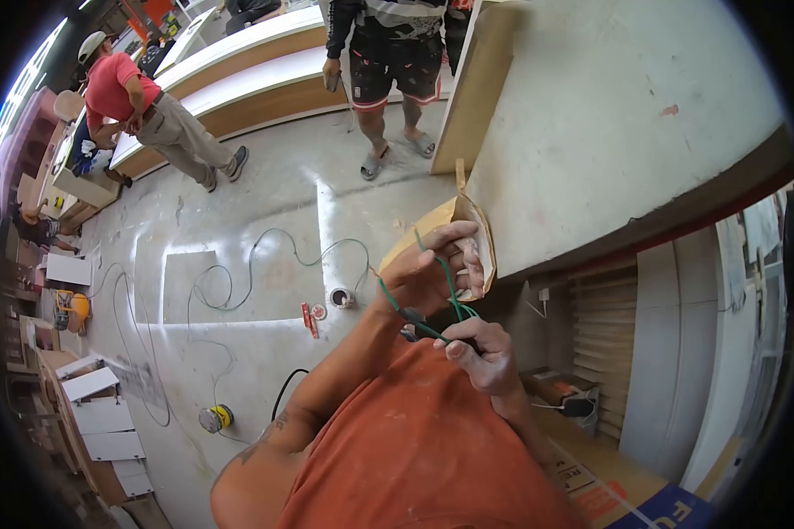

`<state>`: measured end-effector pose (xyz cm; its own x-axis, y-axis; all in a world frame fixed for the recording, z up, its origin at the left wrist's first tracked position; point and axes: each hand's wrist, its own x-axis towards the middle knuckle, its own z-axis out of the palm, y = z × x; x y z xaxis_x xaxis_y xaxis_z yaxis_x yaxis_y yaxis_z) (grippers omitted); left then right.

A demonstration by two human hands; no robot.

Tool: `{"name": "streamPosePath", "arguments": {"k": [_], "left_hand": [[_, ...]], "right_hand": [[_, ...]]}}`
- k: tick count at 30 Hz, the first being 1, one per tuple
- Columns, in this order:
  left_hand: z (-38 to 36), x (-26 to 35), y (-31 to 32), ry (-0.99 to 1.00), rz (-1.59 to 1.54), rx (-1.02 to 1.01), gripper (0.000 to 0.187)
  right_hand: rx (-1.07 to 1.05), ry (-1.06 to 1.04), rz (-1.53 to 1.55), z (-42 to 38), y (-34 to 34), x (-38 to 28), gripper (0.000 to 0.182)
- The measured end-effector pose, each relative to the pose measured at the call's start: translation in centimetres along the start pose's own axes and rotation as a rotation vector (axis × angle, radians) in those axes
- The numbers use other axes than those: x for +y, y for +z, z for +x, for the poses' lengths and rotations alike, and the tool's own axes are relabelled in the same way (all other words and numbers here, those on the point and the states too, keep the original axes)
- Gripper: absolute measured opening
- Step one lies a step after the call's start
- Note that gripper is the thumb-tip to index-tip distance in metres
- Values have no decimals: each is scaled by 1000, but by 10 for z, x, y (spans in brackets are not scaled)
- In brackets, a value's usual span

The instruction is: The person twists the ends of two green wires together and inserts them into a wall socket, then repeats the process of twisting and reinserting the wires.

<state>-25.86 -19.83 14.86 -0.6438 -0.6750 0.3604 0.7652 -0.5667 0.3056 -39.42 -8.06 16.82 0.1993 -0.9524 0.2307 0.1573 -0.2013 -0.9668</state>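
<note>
Green wires [453, 286] with bare-looking ends run between my two hands, in front of my orange shirt [415, 423]. My left hand [441, 264], dusted white, has its fingers curled, with one wire passing between thumb and fingers. Just below it, my right hand [483, 353] pinches the wires together where they meet. One wire end sticks out to the left past my left wrist. Small dark pieces [409, 323] hang by the wires; what they are I cannot make out. Behind my left hand is a tan object with a pale inside [428, 225].
A large pale panel [635, 115] rises at the right. Green cable [278, 234] snakes over the floor near a cup-like container [341, 298], a red tool [310, 319] and a yellow-labelled spool [215, 418]. Two people [397, 62] [141, 106] stand beyond. A cardboard box [609, 489] is lower right.
</note>
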Motion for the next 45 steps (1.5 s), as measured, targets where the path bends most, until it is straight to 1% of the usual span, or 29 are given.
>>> {"name": "streamPosePath", "arguments": {"k": [2, 3, 4, 6, 7, 9, 11, 13, 14, 16, 17, 19, 20, 22, 24, 26, 28, 29, 31, 32, 34, 35, 37, 38, 40, 41, 43, 44, 45], "left_hand": [[1, 3, -2, 17, -28, -69, 53], [2, 5, 7, 62, -49, -54, 48], [-1, 6, 2, 57, -52, -50, 48], [-3, 9, -8, 30, 99, 100, 42], [-3, 7, -9, 27, 95, 101, 42], [0, 6, -2, 113, 193, 156, 32], [1, 1, -4, 130, 156, 202, 30], [5, -3, -4, 154, 149, 281, 26], [5, -4, -1, 167, 183, 312, 24], [4, -5, 5, 166, 228, 312, 25], [4, -5, 9, 168, 233, 318, 25], [1, -7, 10, 168, 124, 313, 22], [2, -6, 10, 172, 110, 321, 22], [1, -4, 13, 186, 73, 323, 24], [0, -9, 10, 210, 102, 342, 26], [-1, -10, 10, 216, 120, 365, 27], [-2, -11, 12, 232, 191, 490, 30], [-3, -10, 10, 233, 189, 490, 30], [-4, -5, 4, 118, 125, 488, 33], [-4, -5, 3, 124, 127, 487, 33], [-6, -6, 1, 104, -23, 392, 36], [-6, -8, -3, 108, -22, 390, 36], [-8, -12, -15, 148, 80, 365, 38], [-7, -13, -14, 150, 81, 362, 38], [-6, -13, -10, 180, 271, 426, 38], [-4, -12, -9, 182, 269, 425, 38], [0, -13, -7, 305, 574, 415, 35], [3, -14, -5, 304, 574, 414, 35], [8, -16, -1, 235, 421, 415, 34]], "right_hand": [[32, 31, 24, -3, 1, 1, 12], [69, 67, 63, -4, 1, 0, 12], [106, 103, 101, -5, 1, 0, 13], [102, 82, 91, -5, 1, 1, 13], [91, 59, 79, -5, 1, 1, 13], [81, 86, 79, -3, 2, 1, 13], [64, 111, 80, -2, 7, -1, 13], [90, 206, 100, 1, 12, -3, 13], [57, 184, 104, 2, 14, -2, 13], [119, 219, 76, -1, 19, 2, 14], [52, 193, 79, -1, 22, 5, 14], [129, 227, 28, -4, 26, 10, 26], [84, 217, 27, -2, 27, 11, 26], [126, 176, 132, -1, 30, 13, 17], [108, 188, 111, -2, 32, 14, 18], [121, 198, 196, -3, 36, 16, 21], [144, 201, 247, -1, 28, 21, 21], [170, 205, 301, -1, 24, 23, 22], [173, 194, 296, 0, 17, 21, 23], [176, 183, 294, 1, 16, 20, 23], [157, 183, 321, 3, 15, 18, 23], [146, 183, 348, 3, 15, 17, 24], [118, 184, 363, 2, 16, 19, 24], [93, 187, 378, 2, 18, 20, 24], [77, 177, 355, 1, 22, 18, 25], [64, 172, 335, 1, 24, 16, 25], [92, 173, 356, 1, 25, 17, 25], [123, 174, 380, 0, 26, 17, 24], [126, 173, 379, 0, 26, 17, 24]]}}
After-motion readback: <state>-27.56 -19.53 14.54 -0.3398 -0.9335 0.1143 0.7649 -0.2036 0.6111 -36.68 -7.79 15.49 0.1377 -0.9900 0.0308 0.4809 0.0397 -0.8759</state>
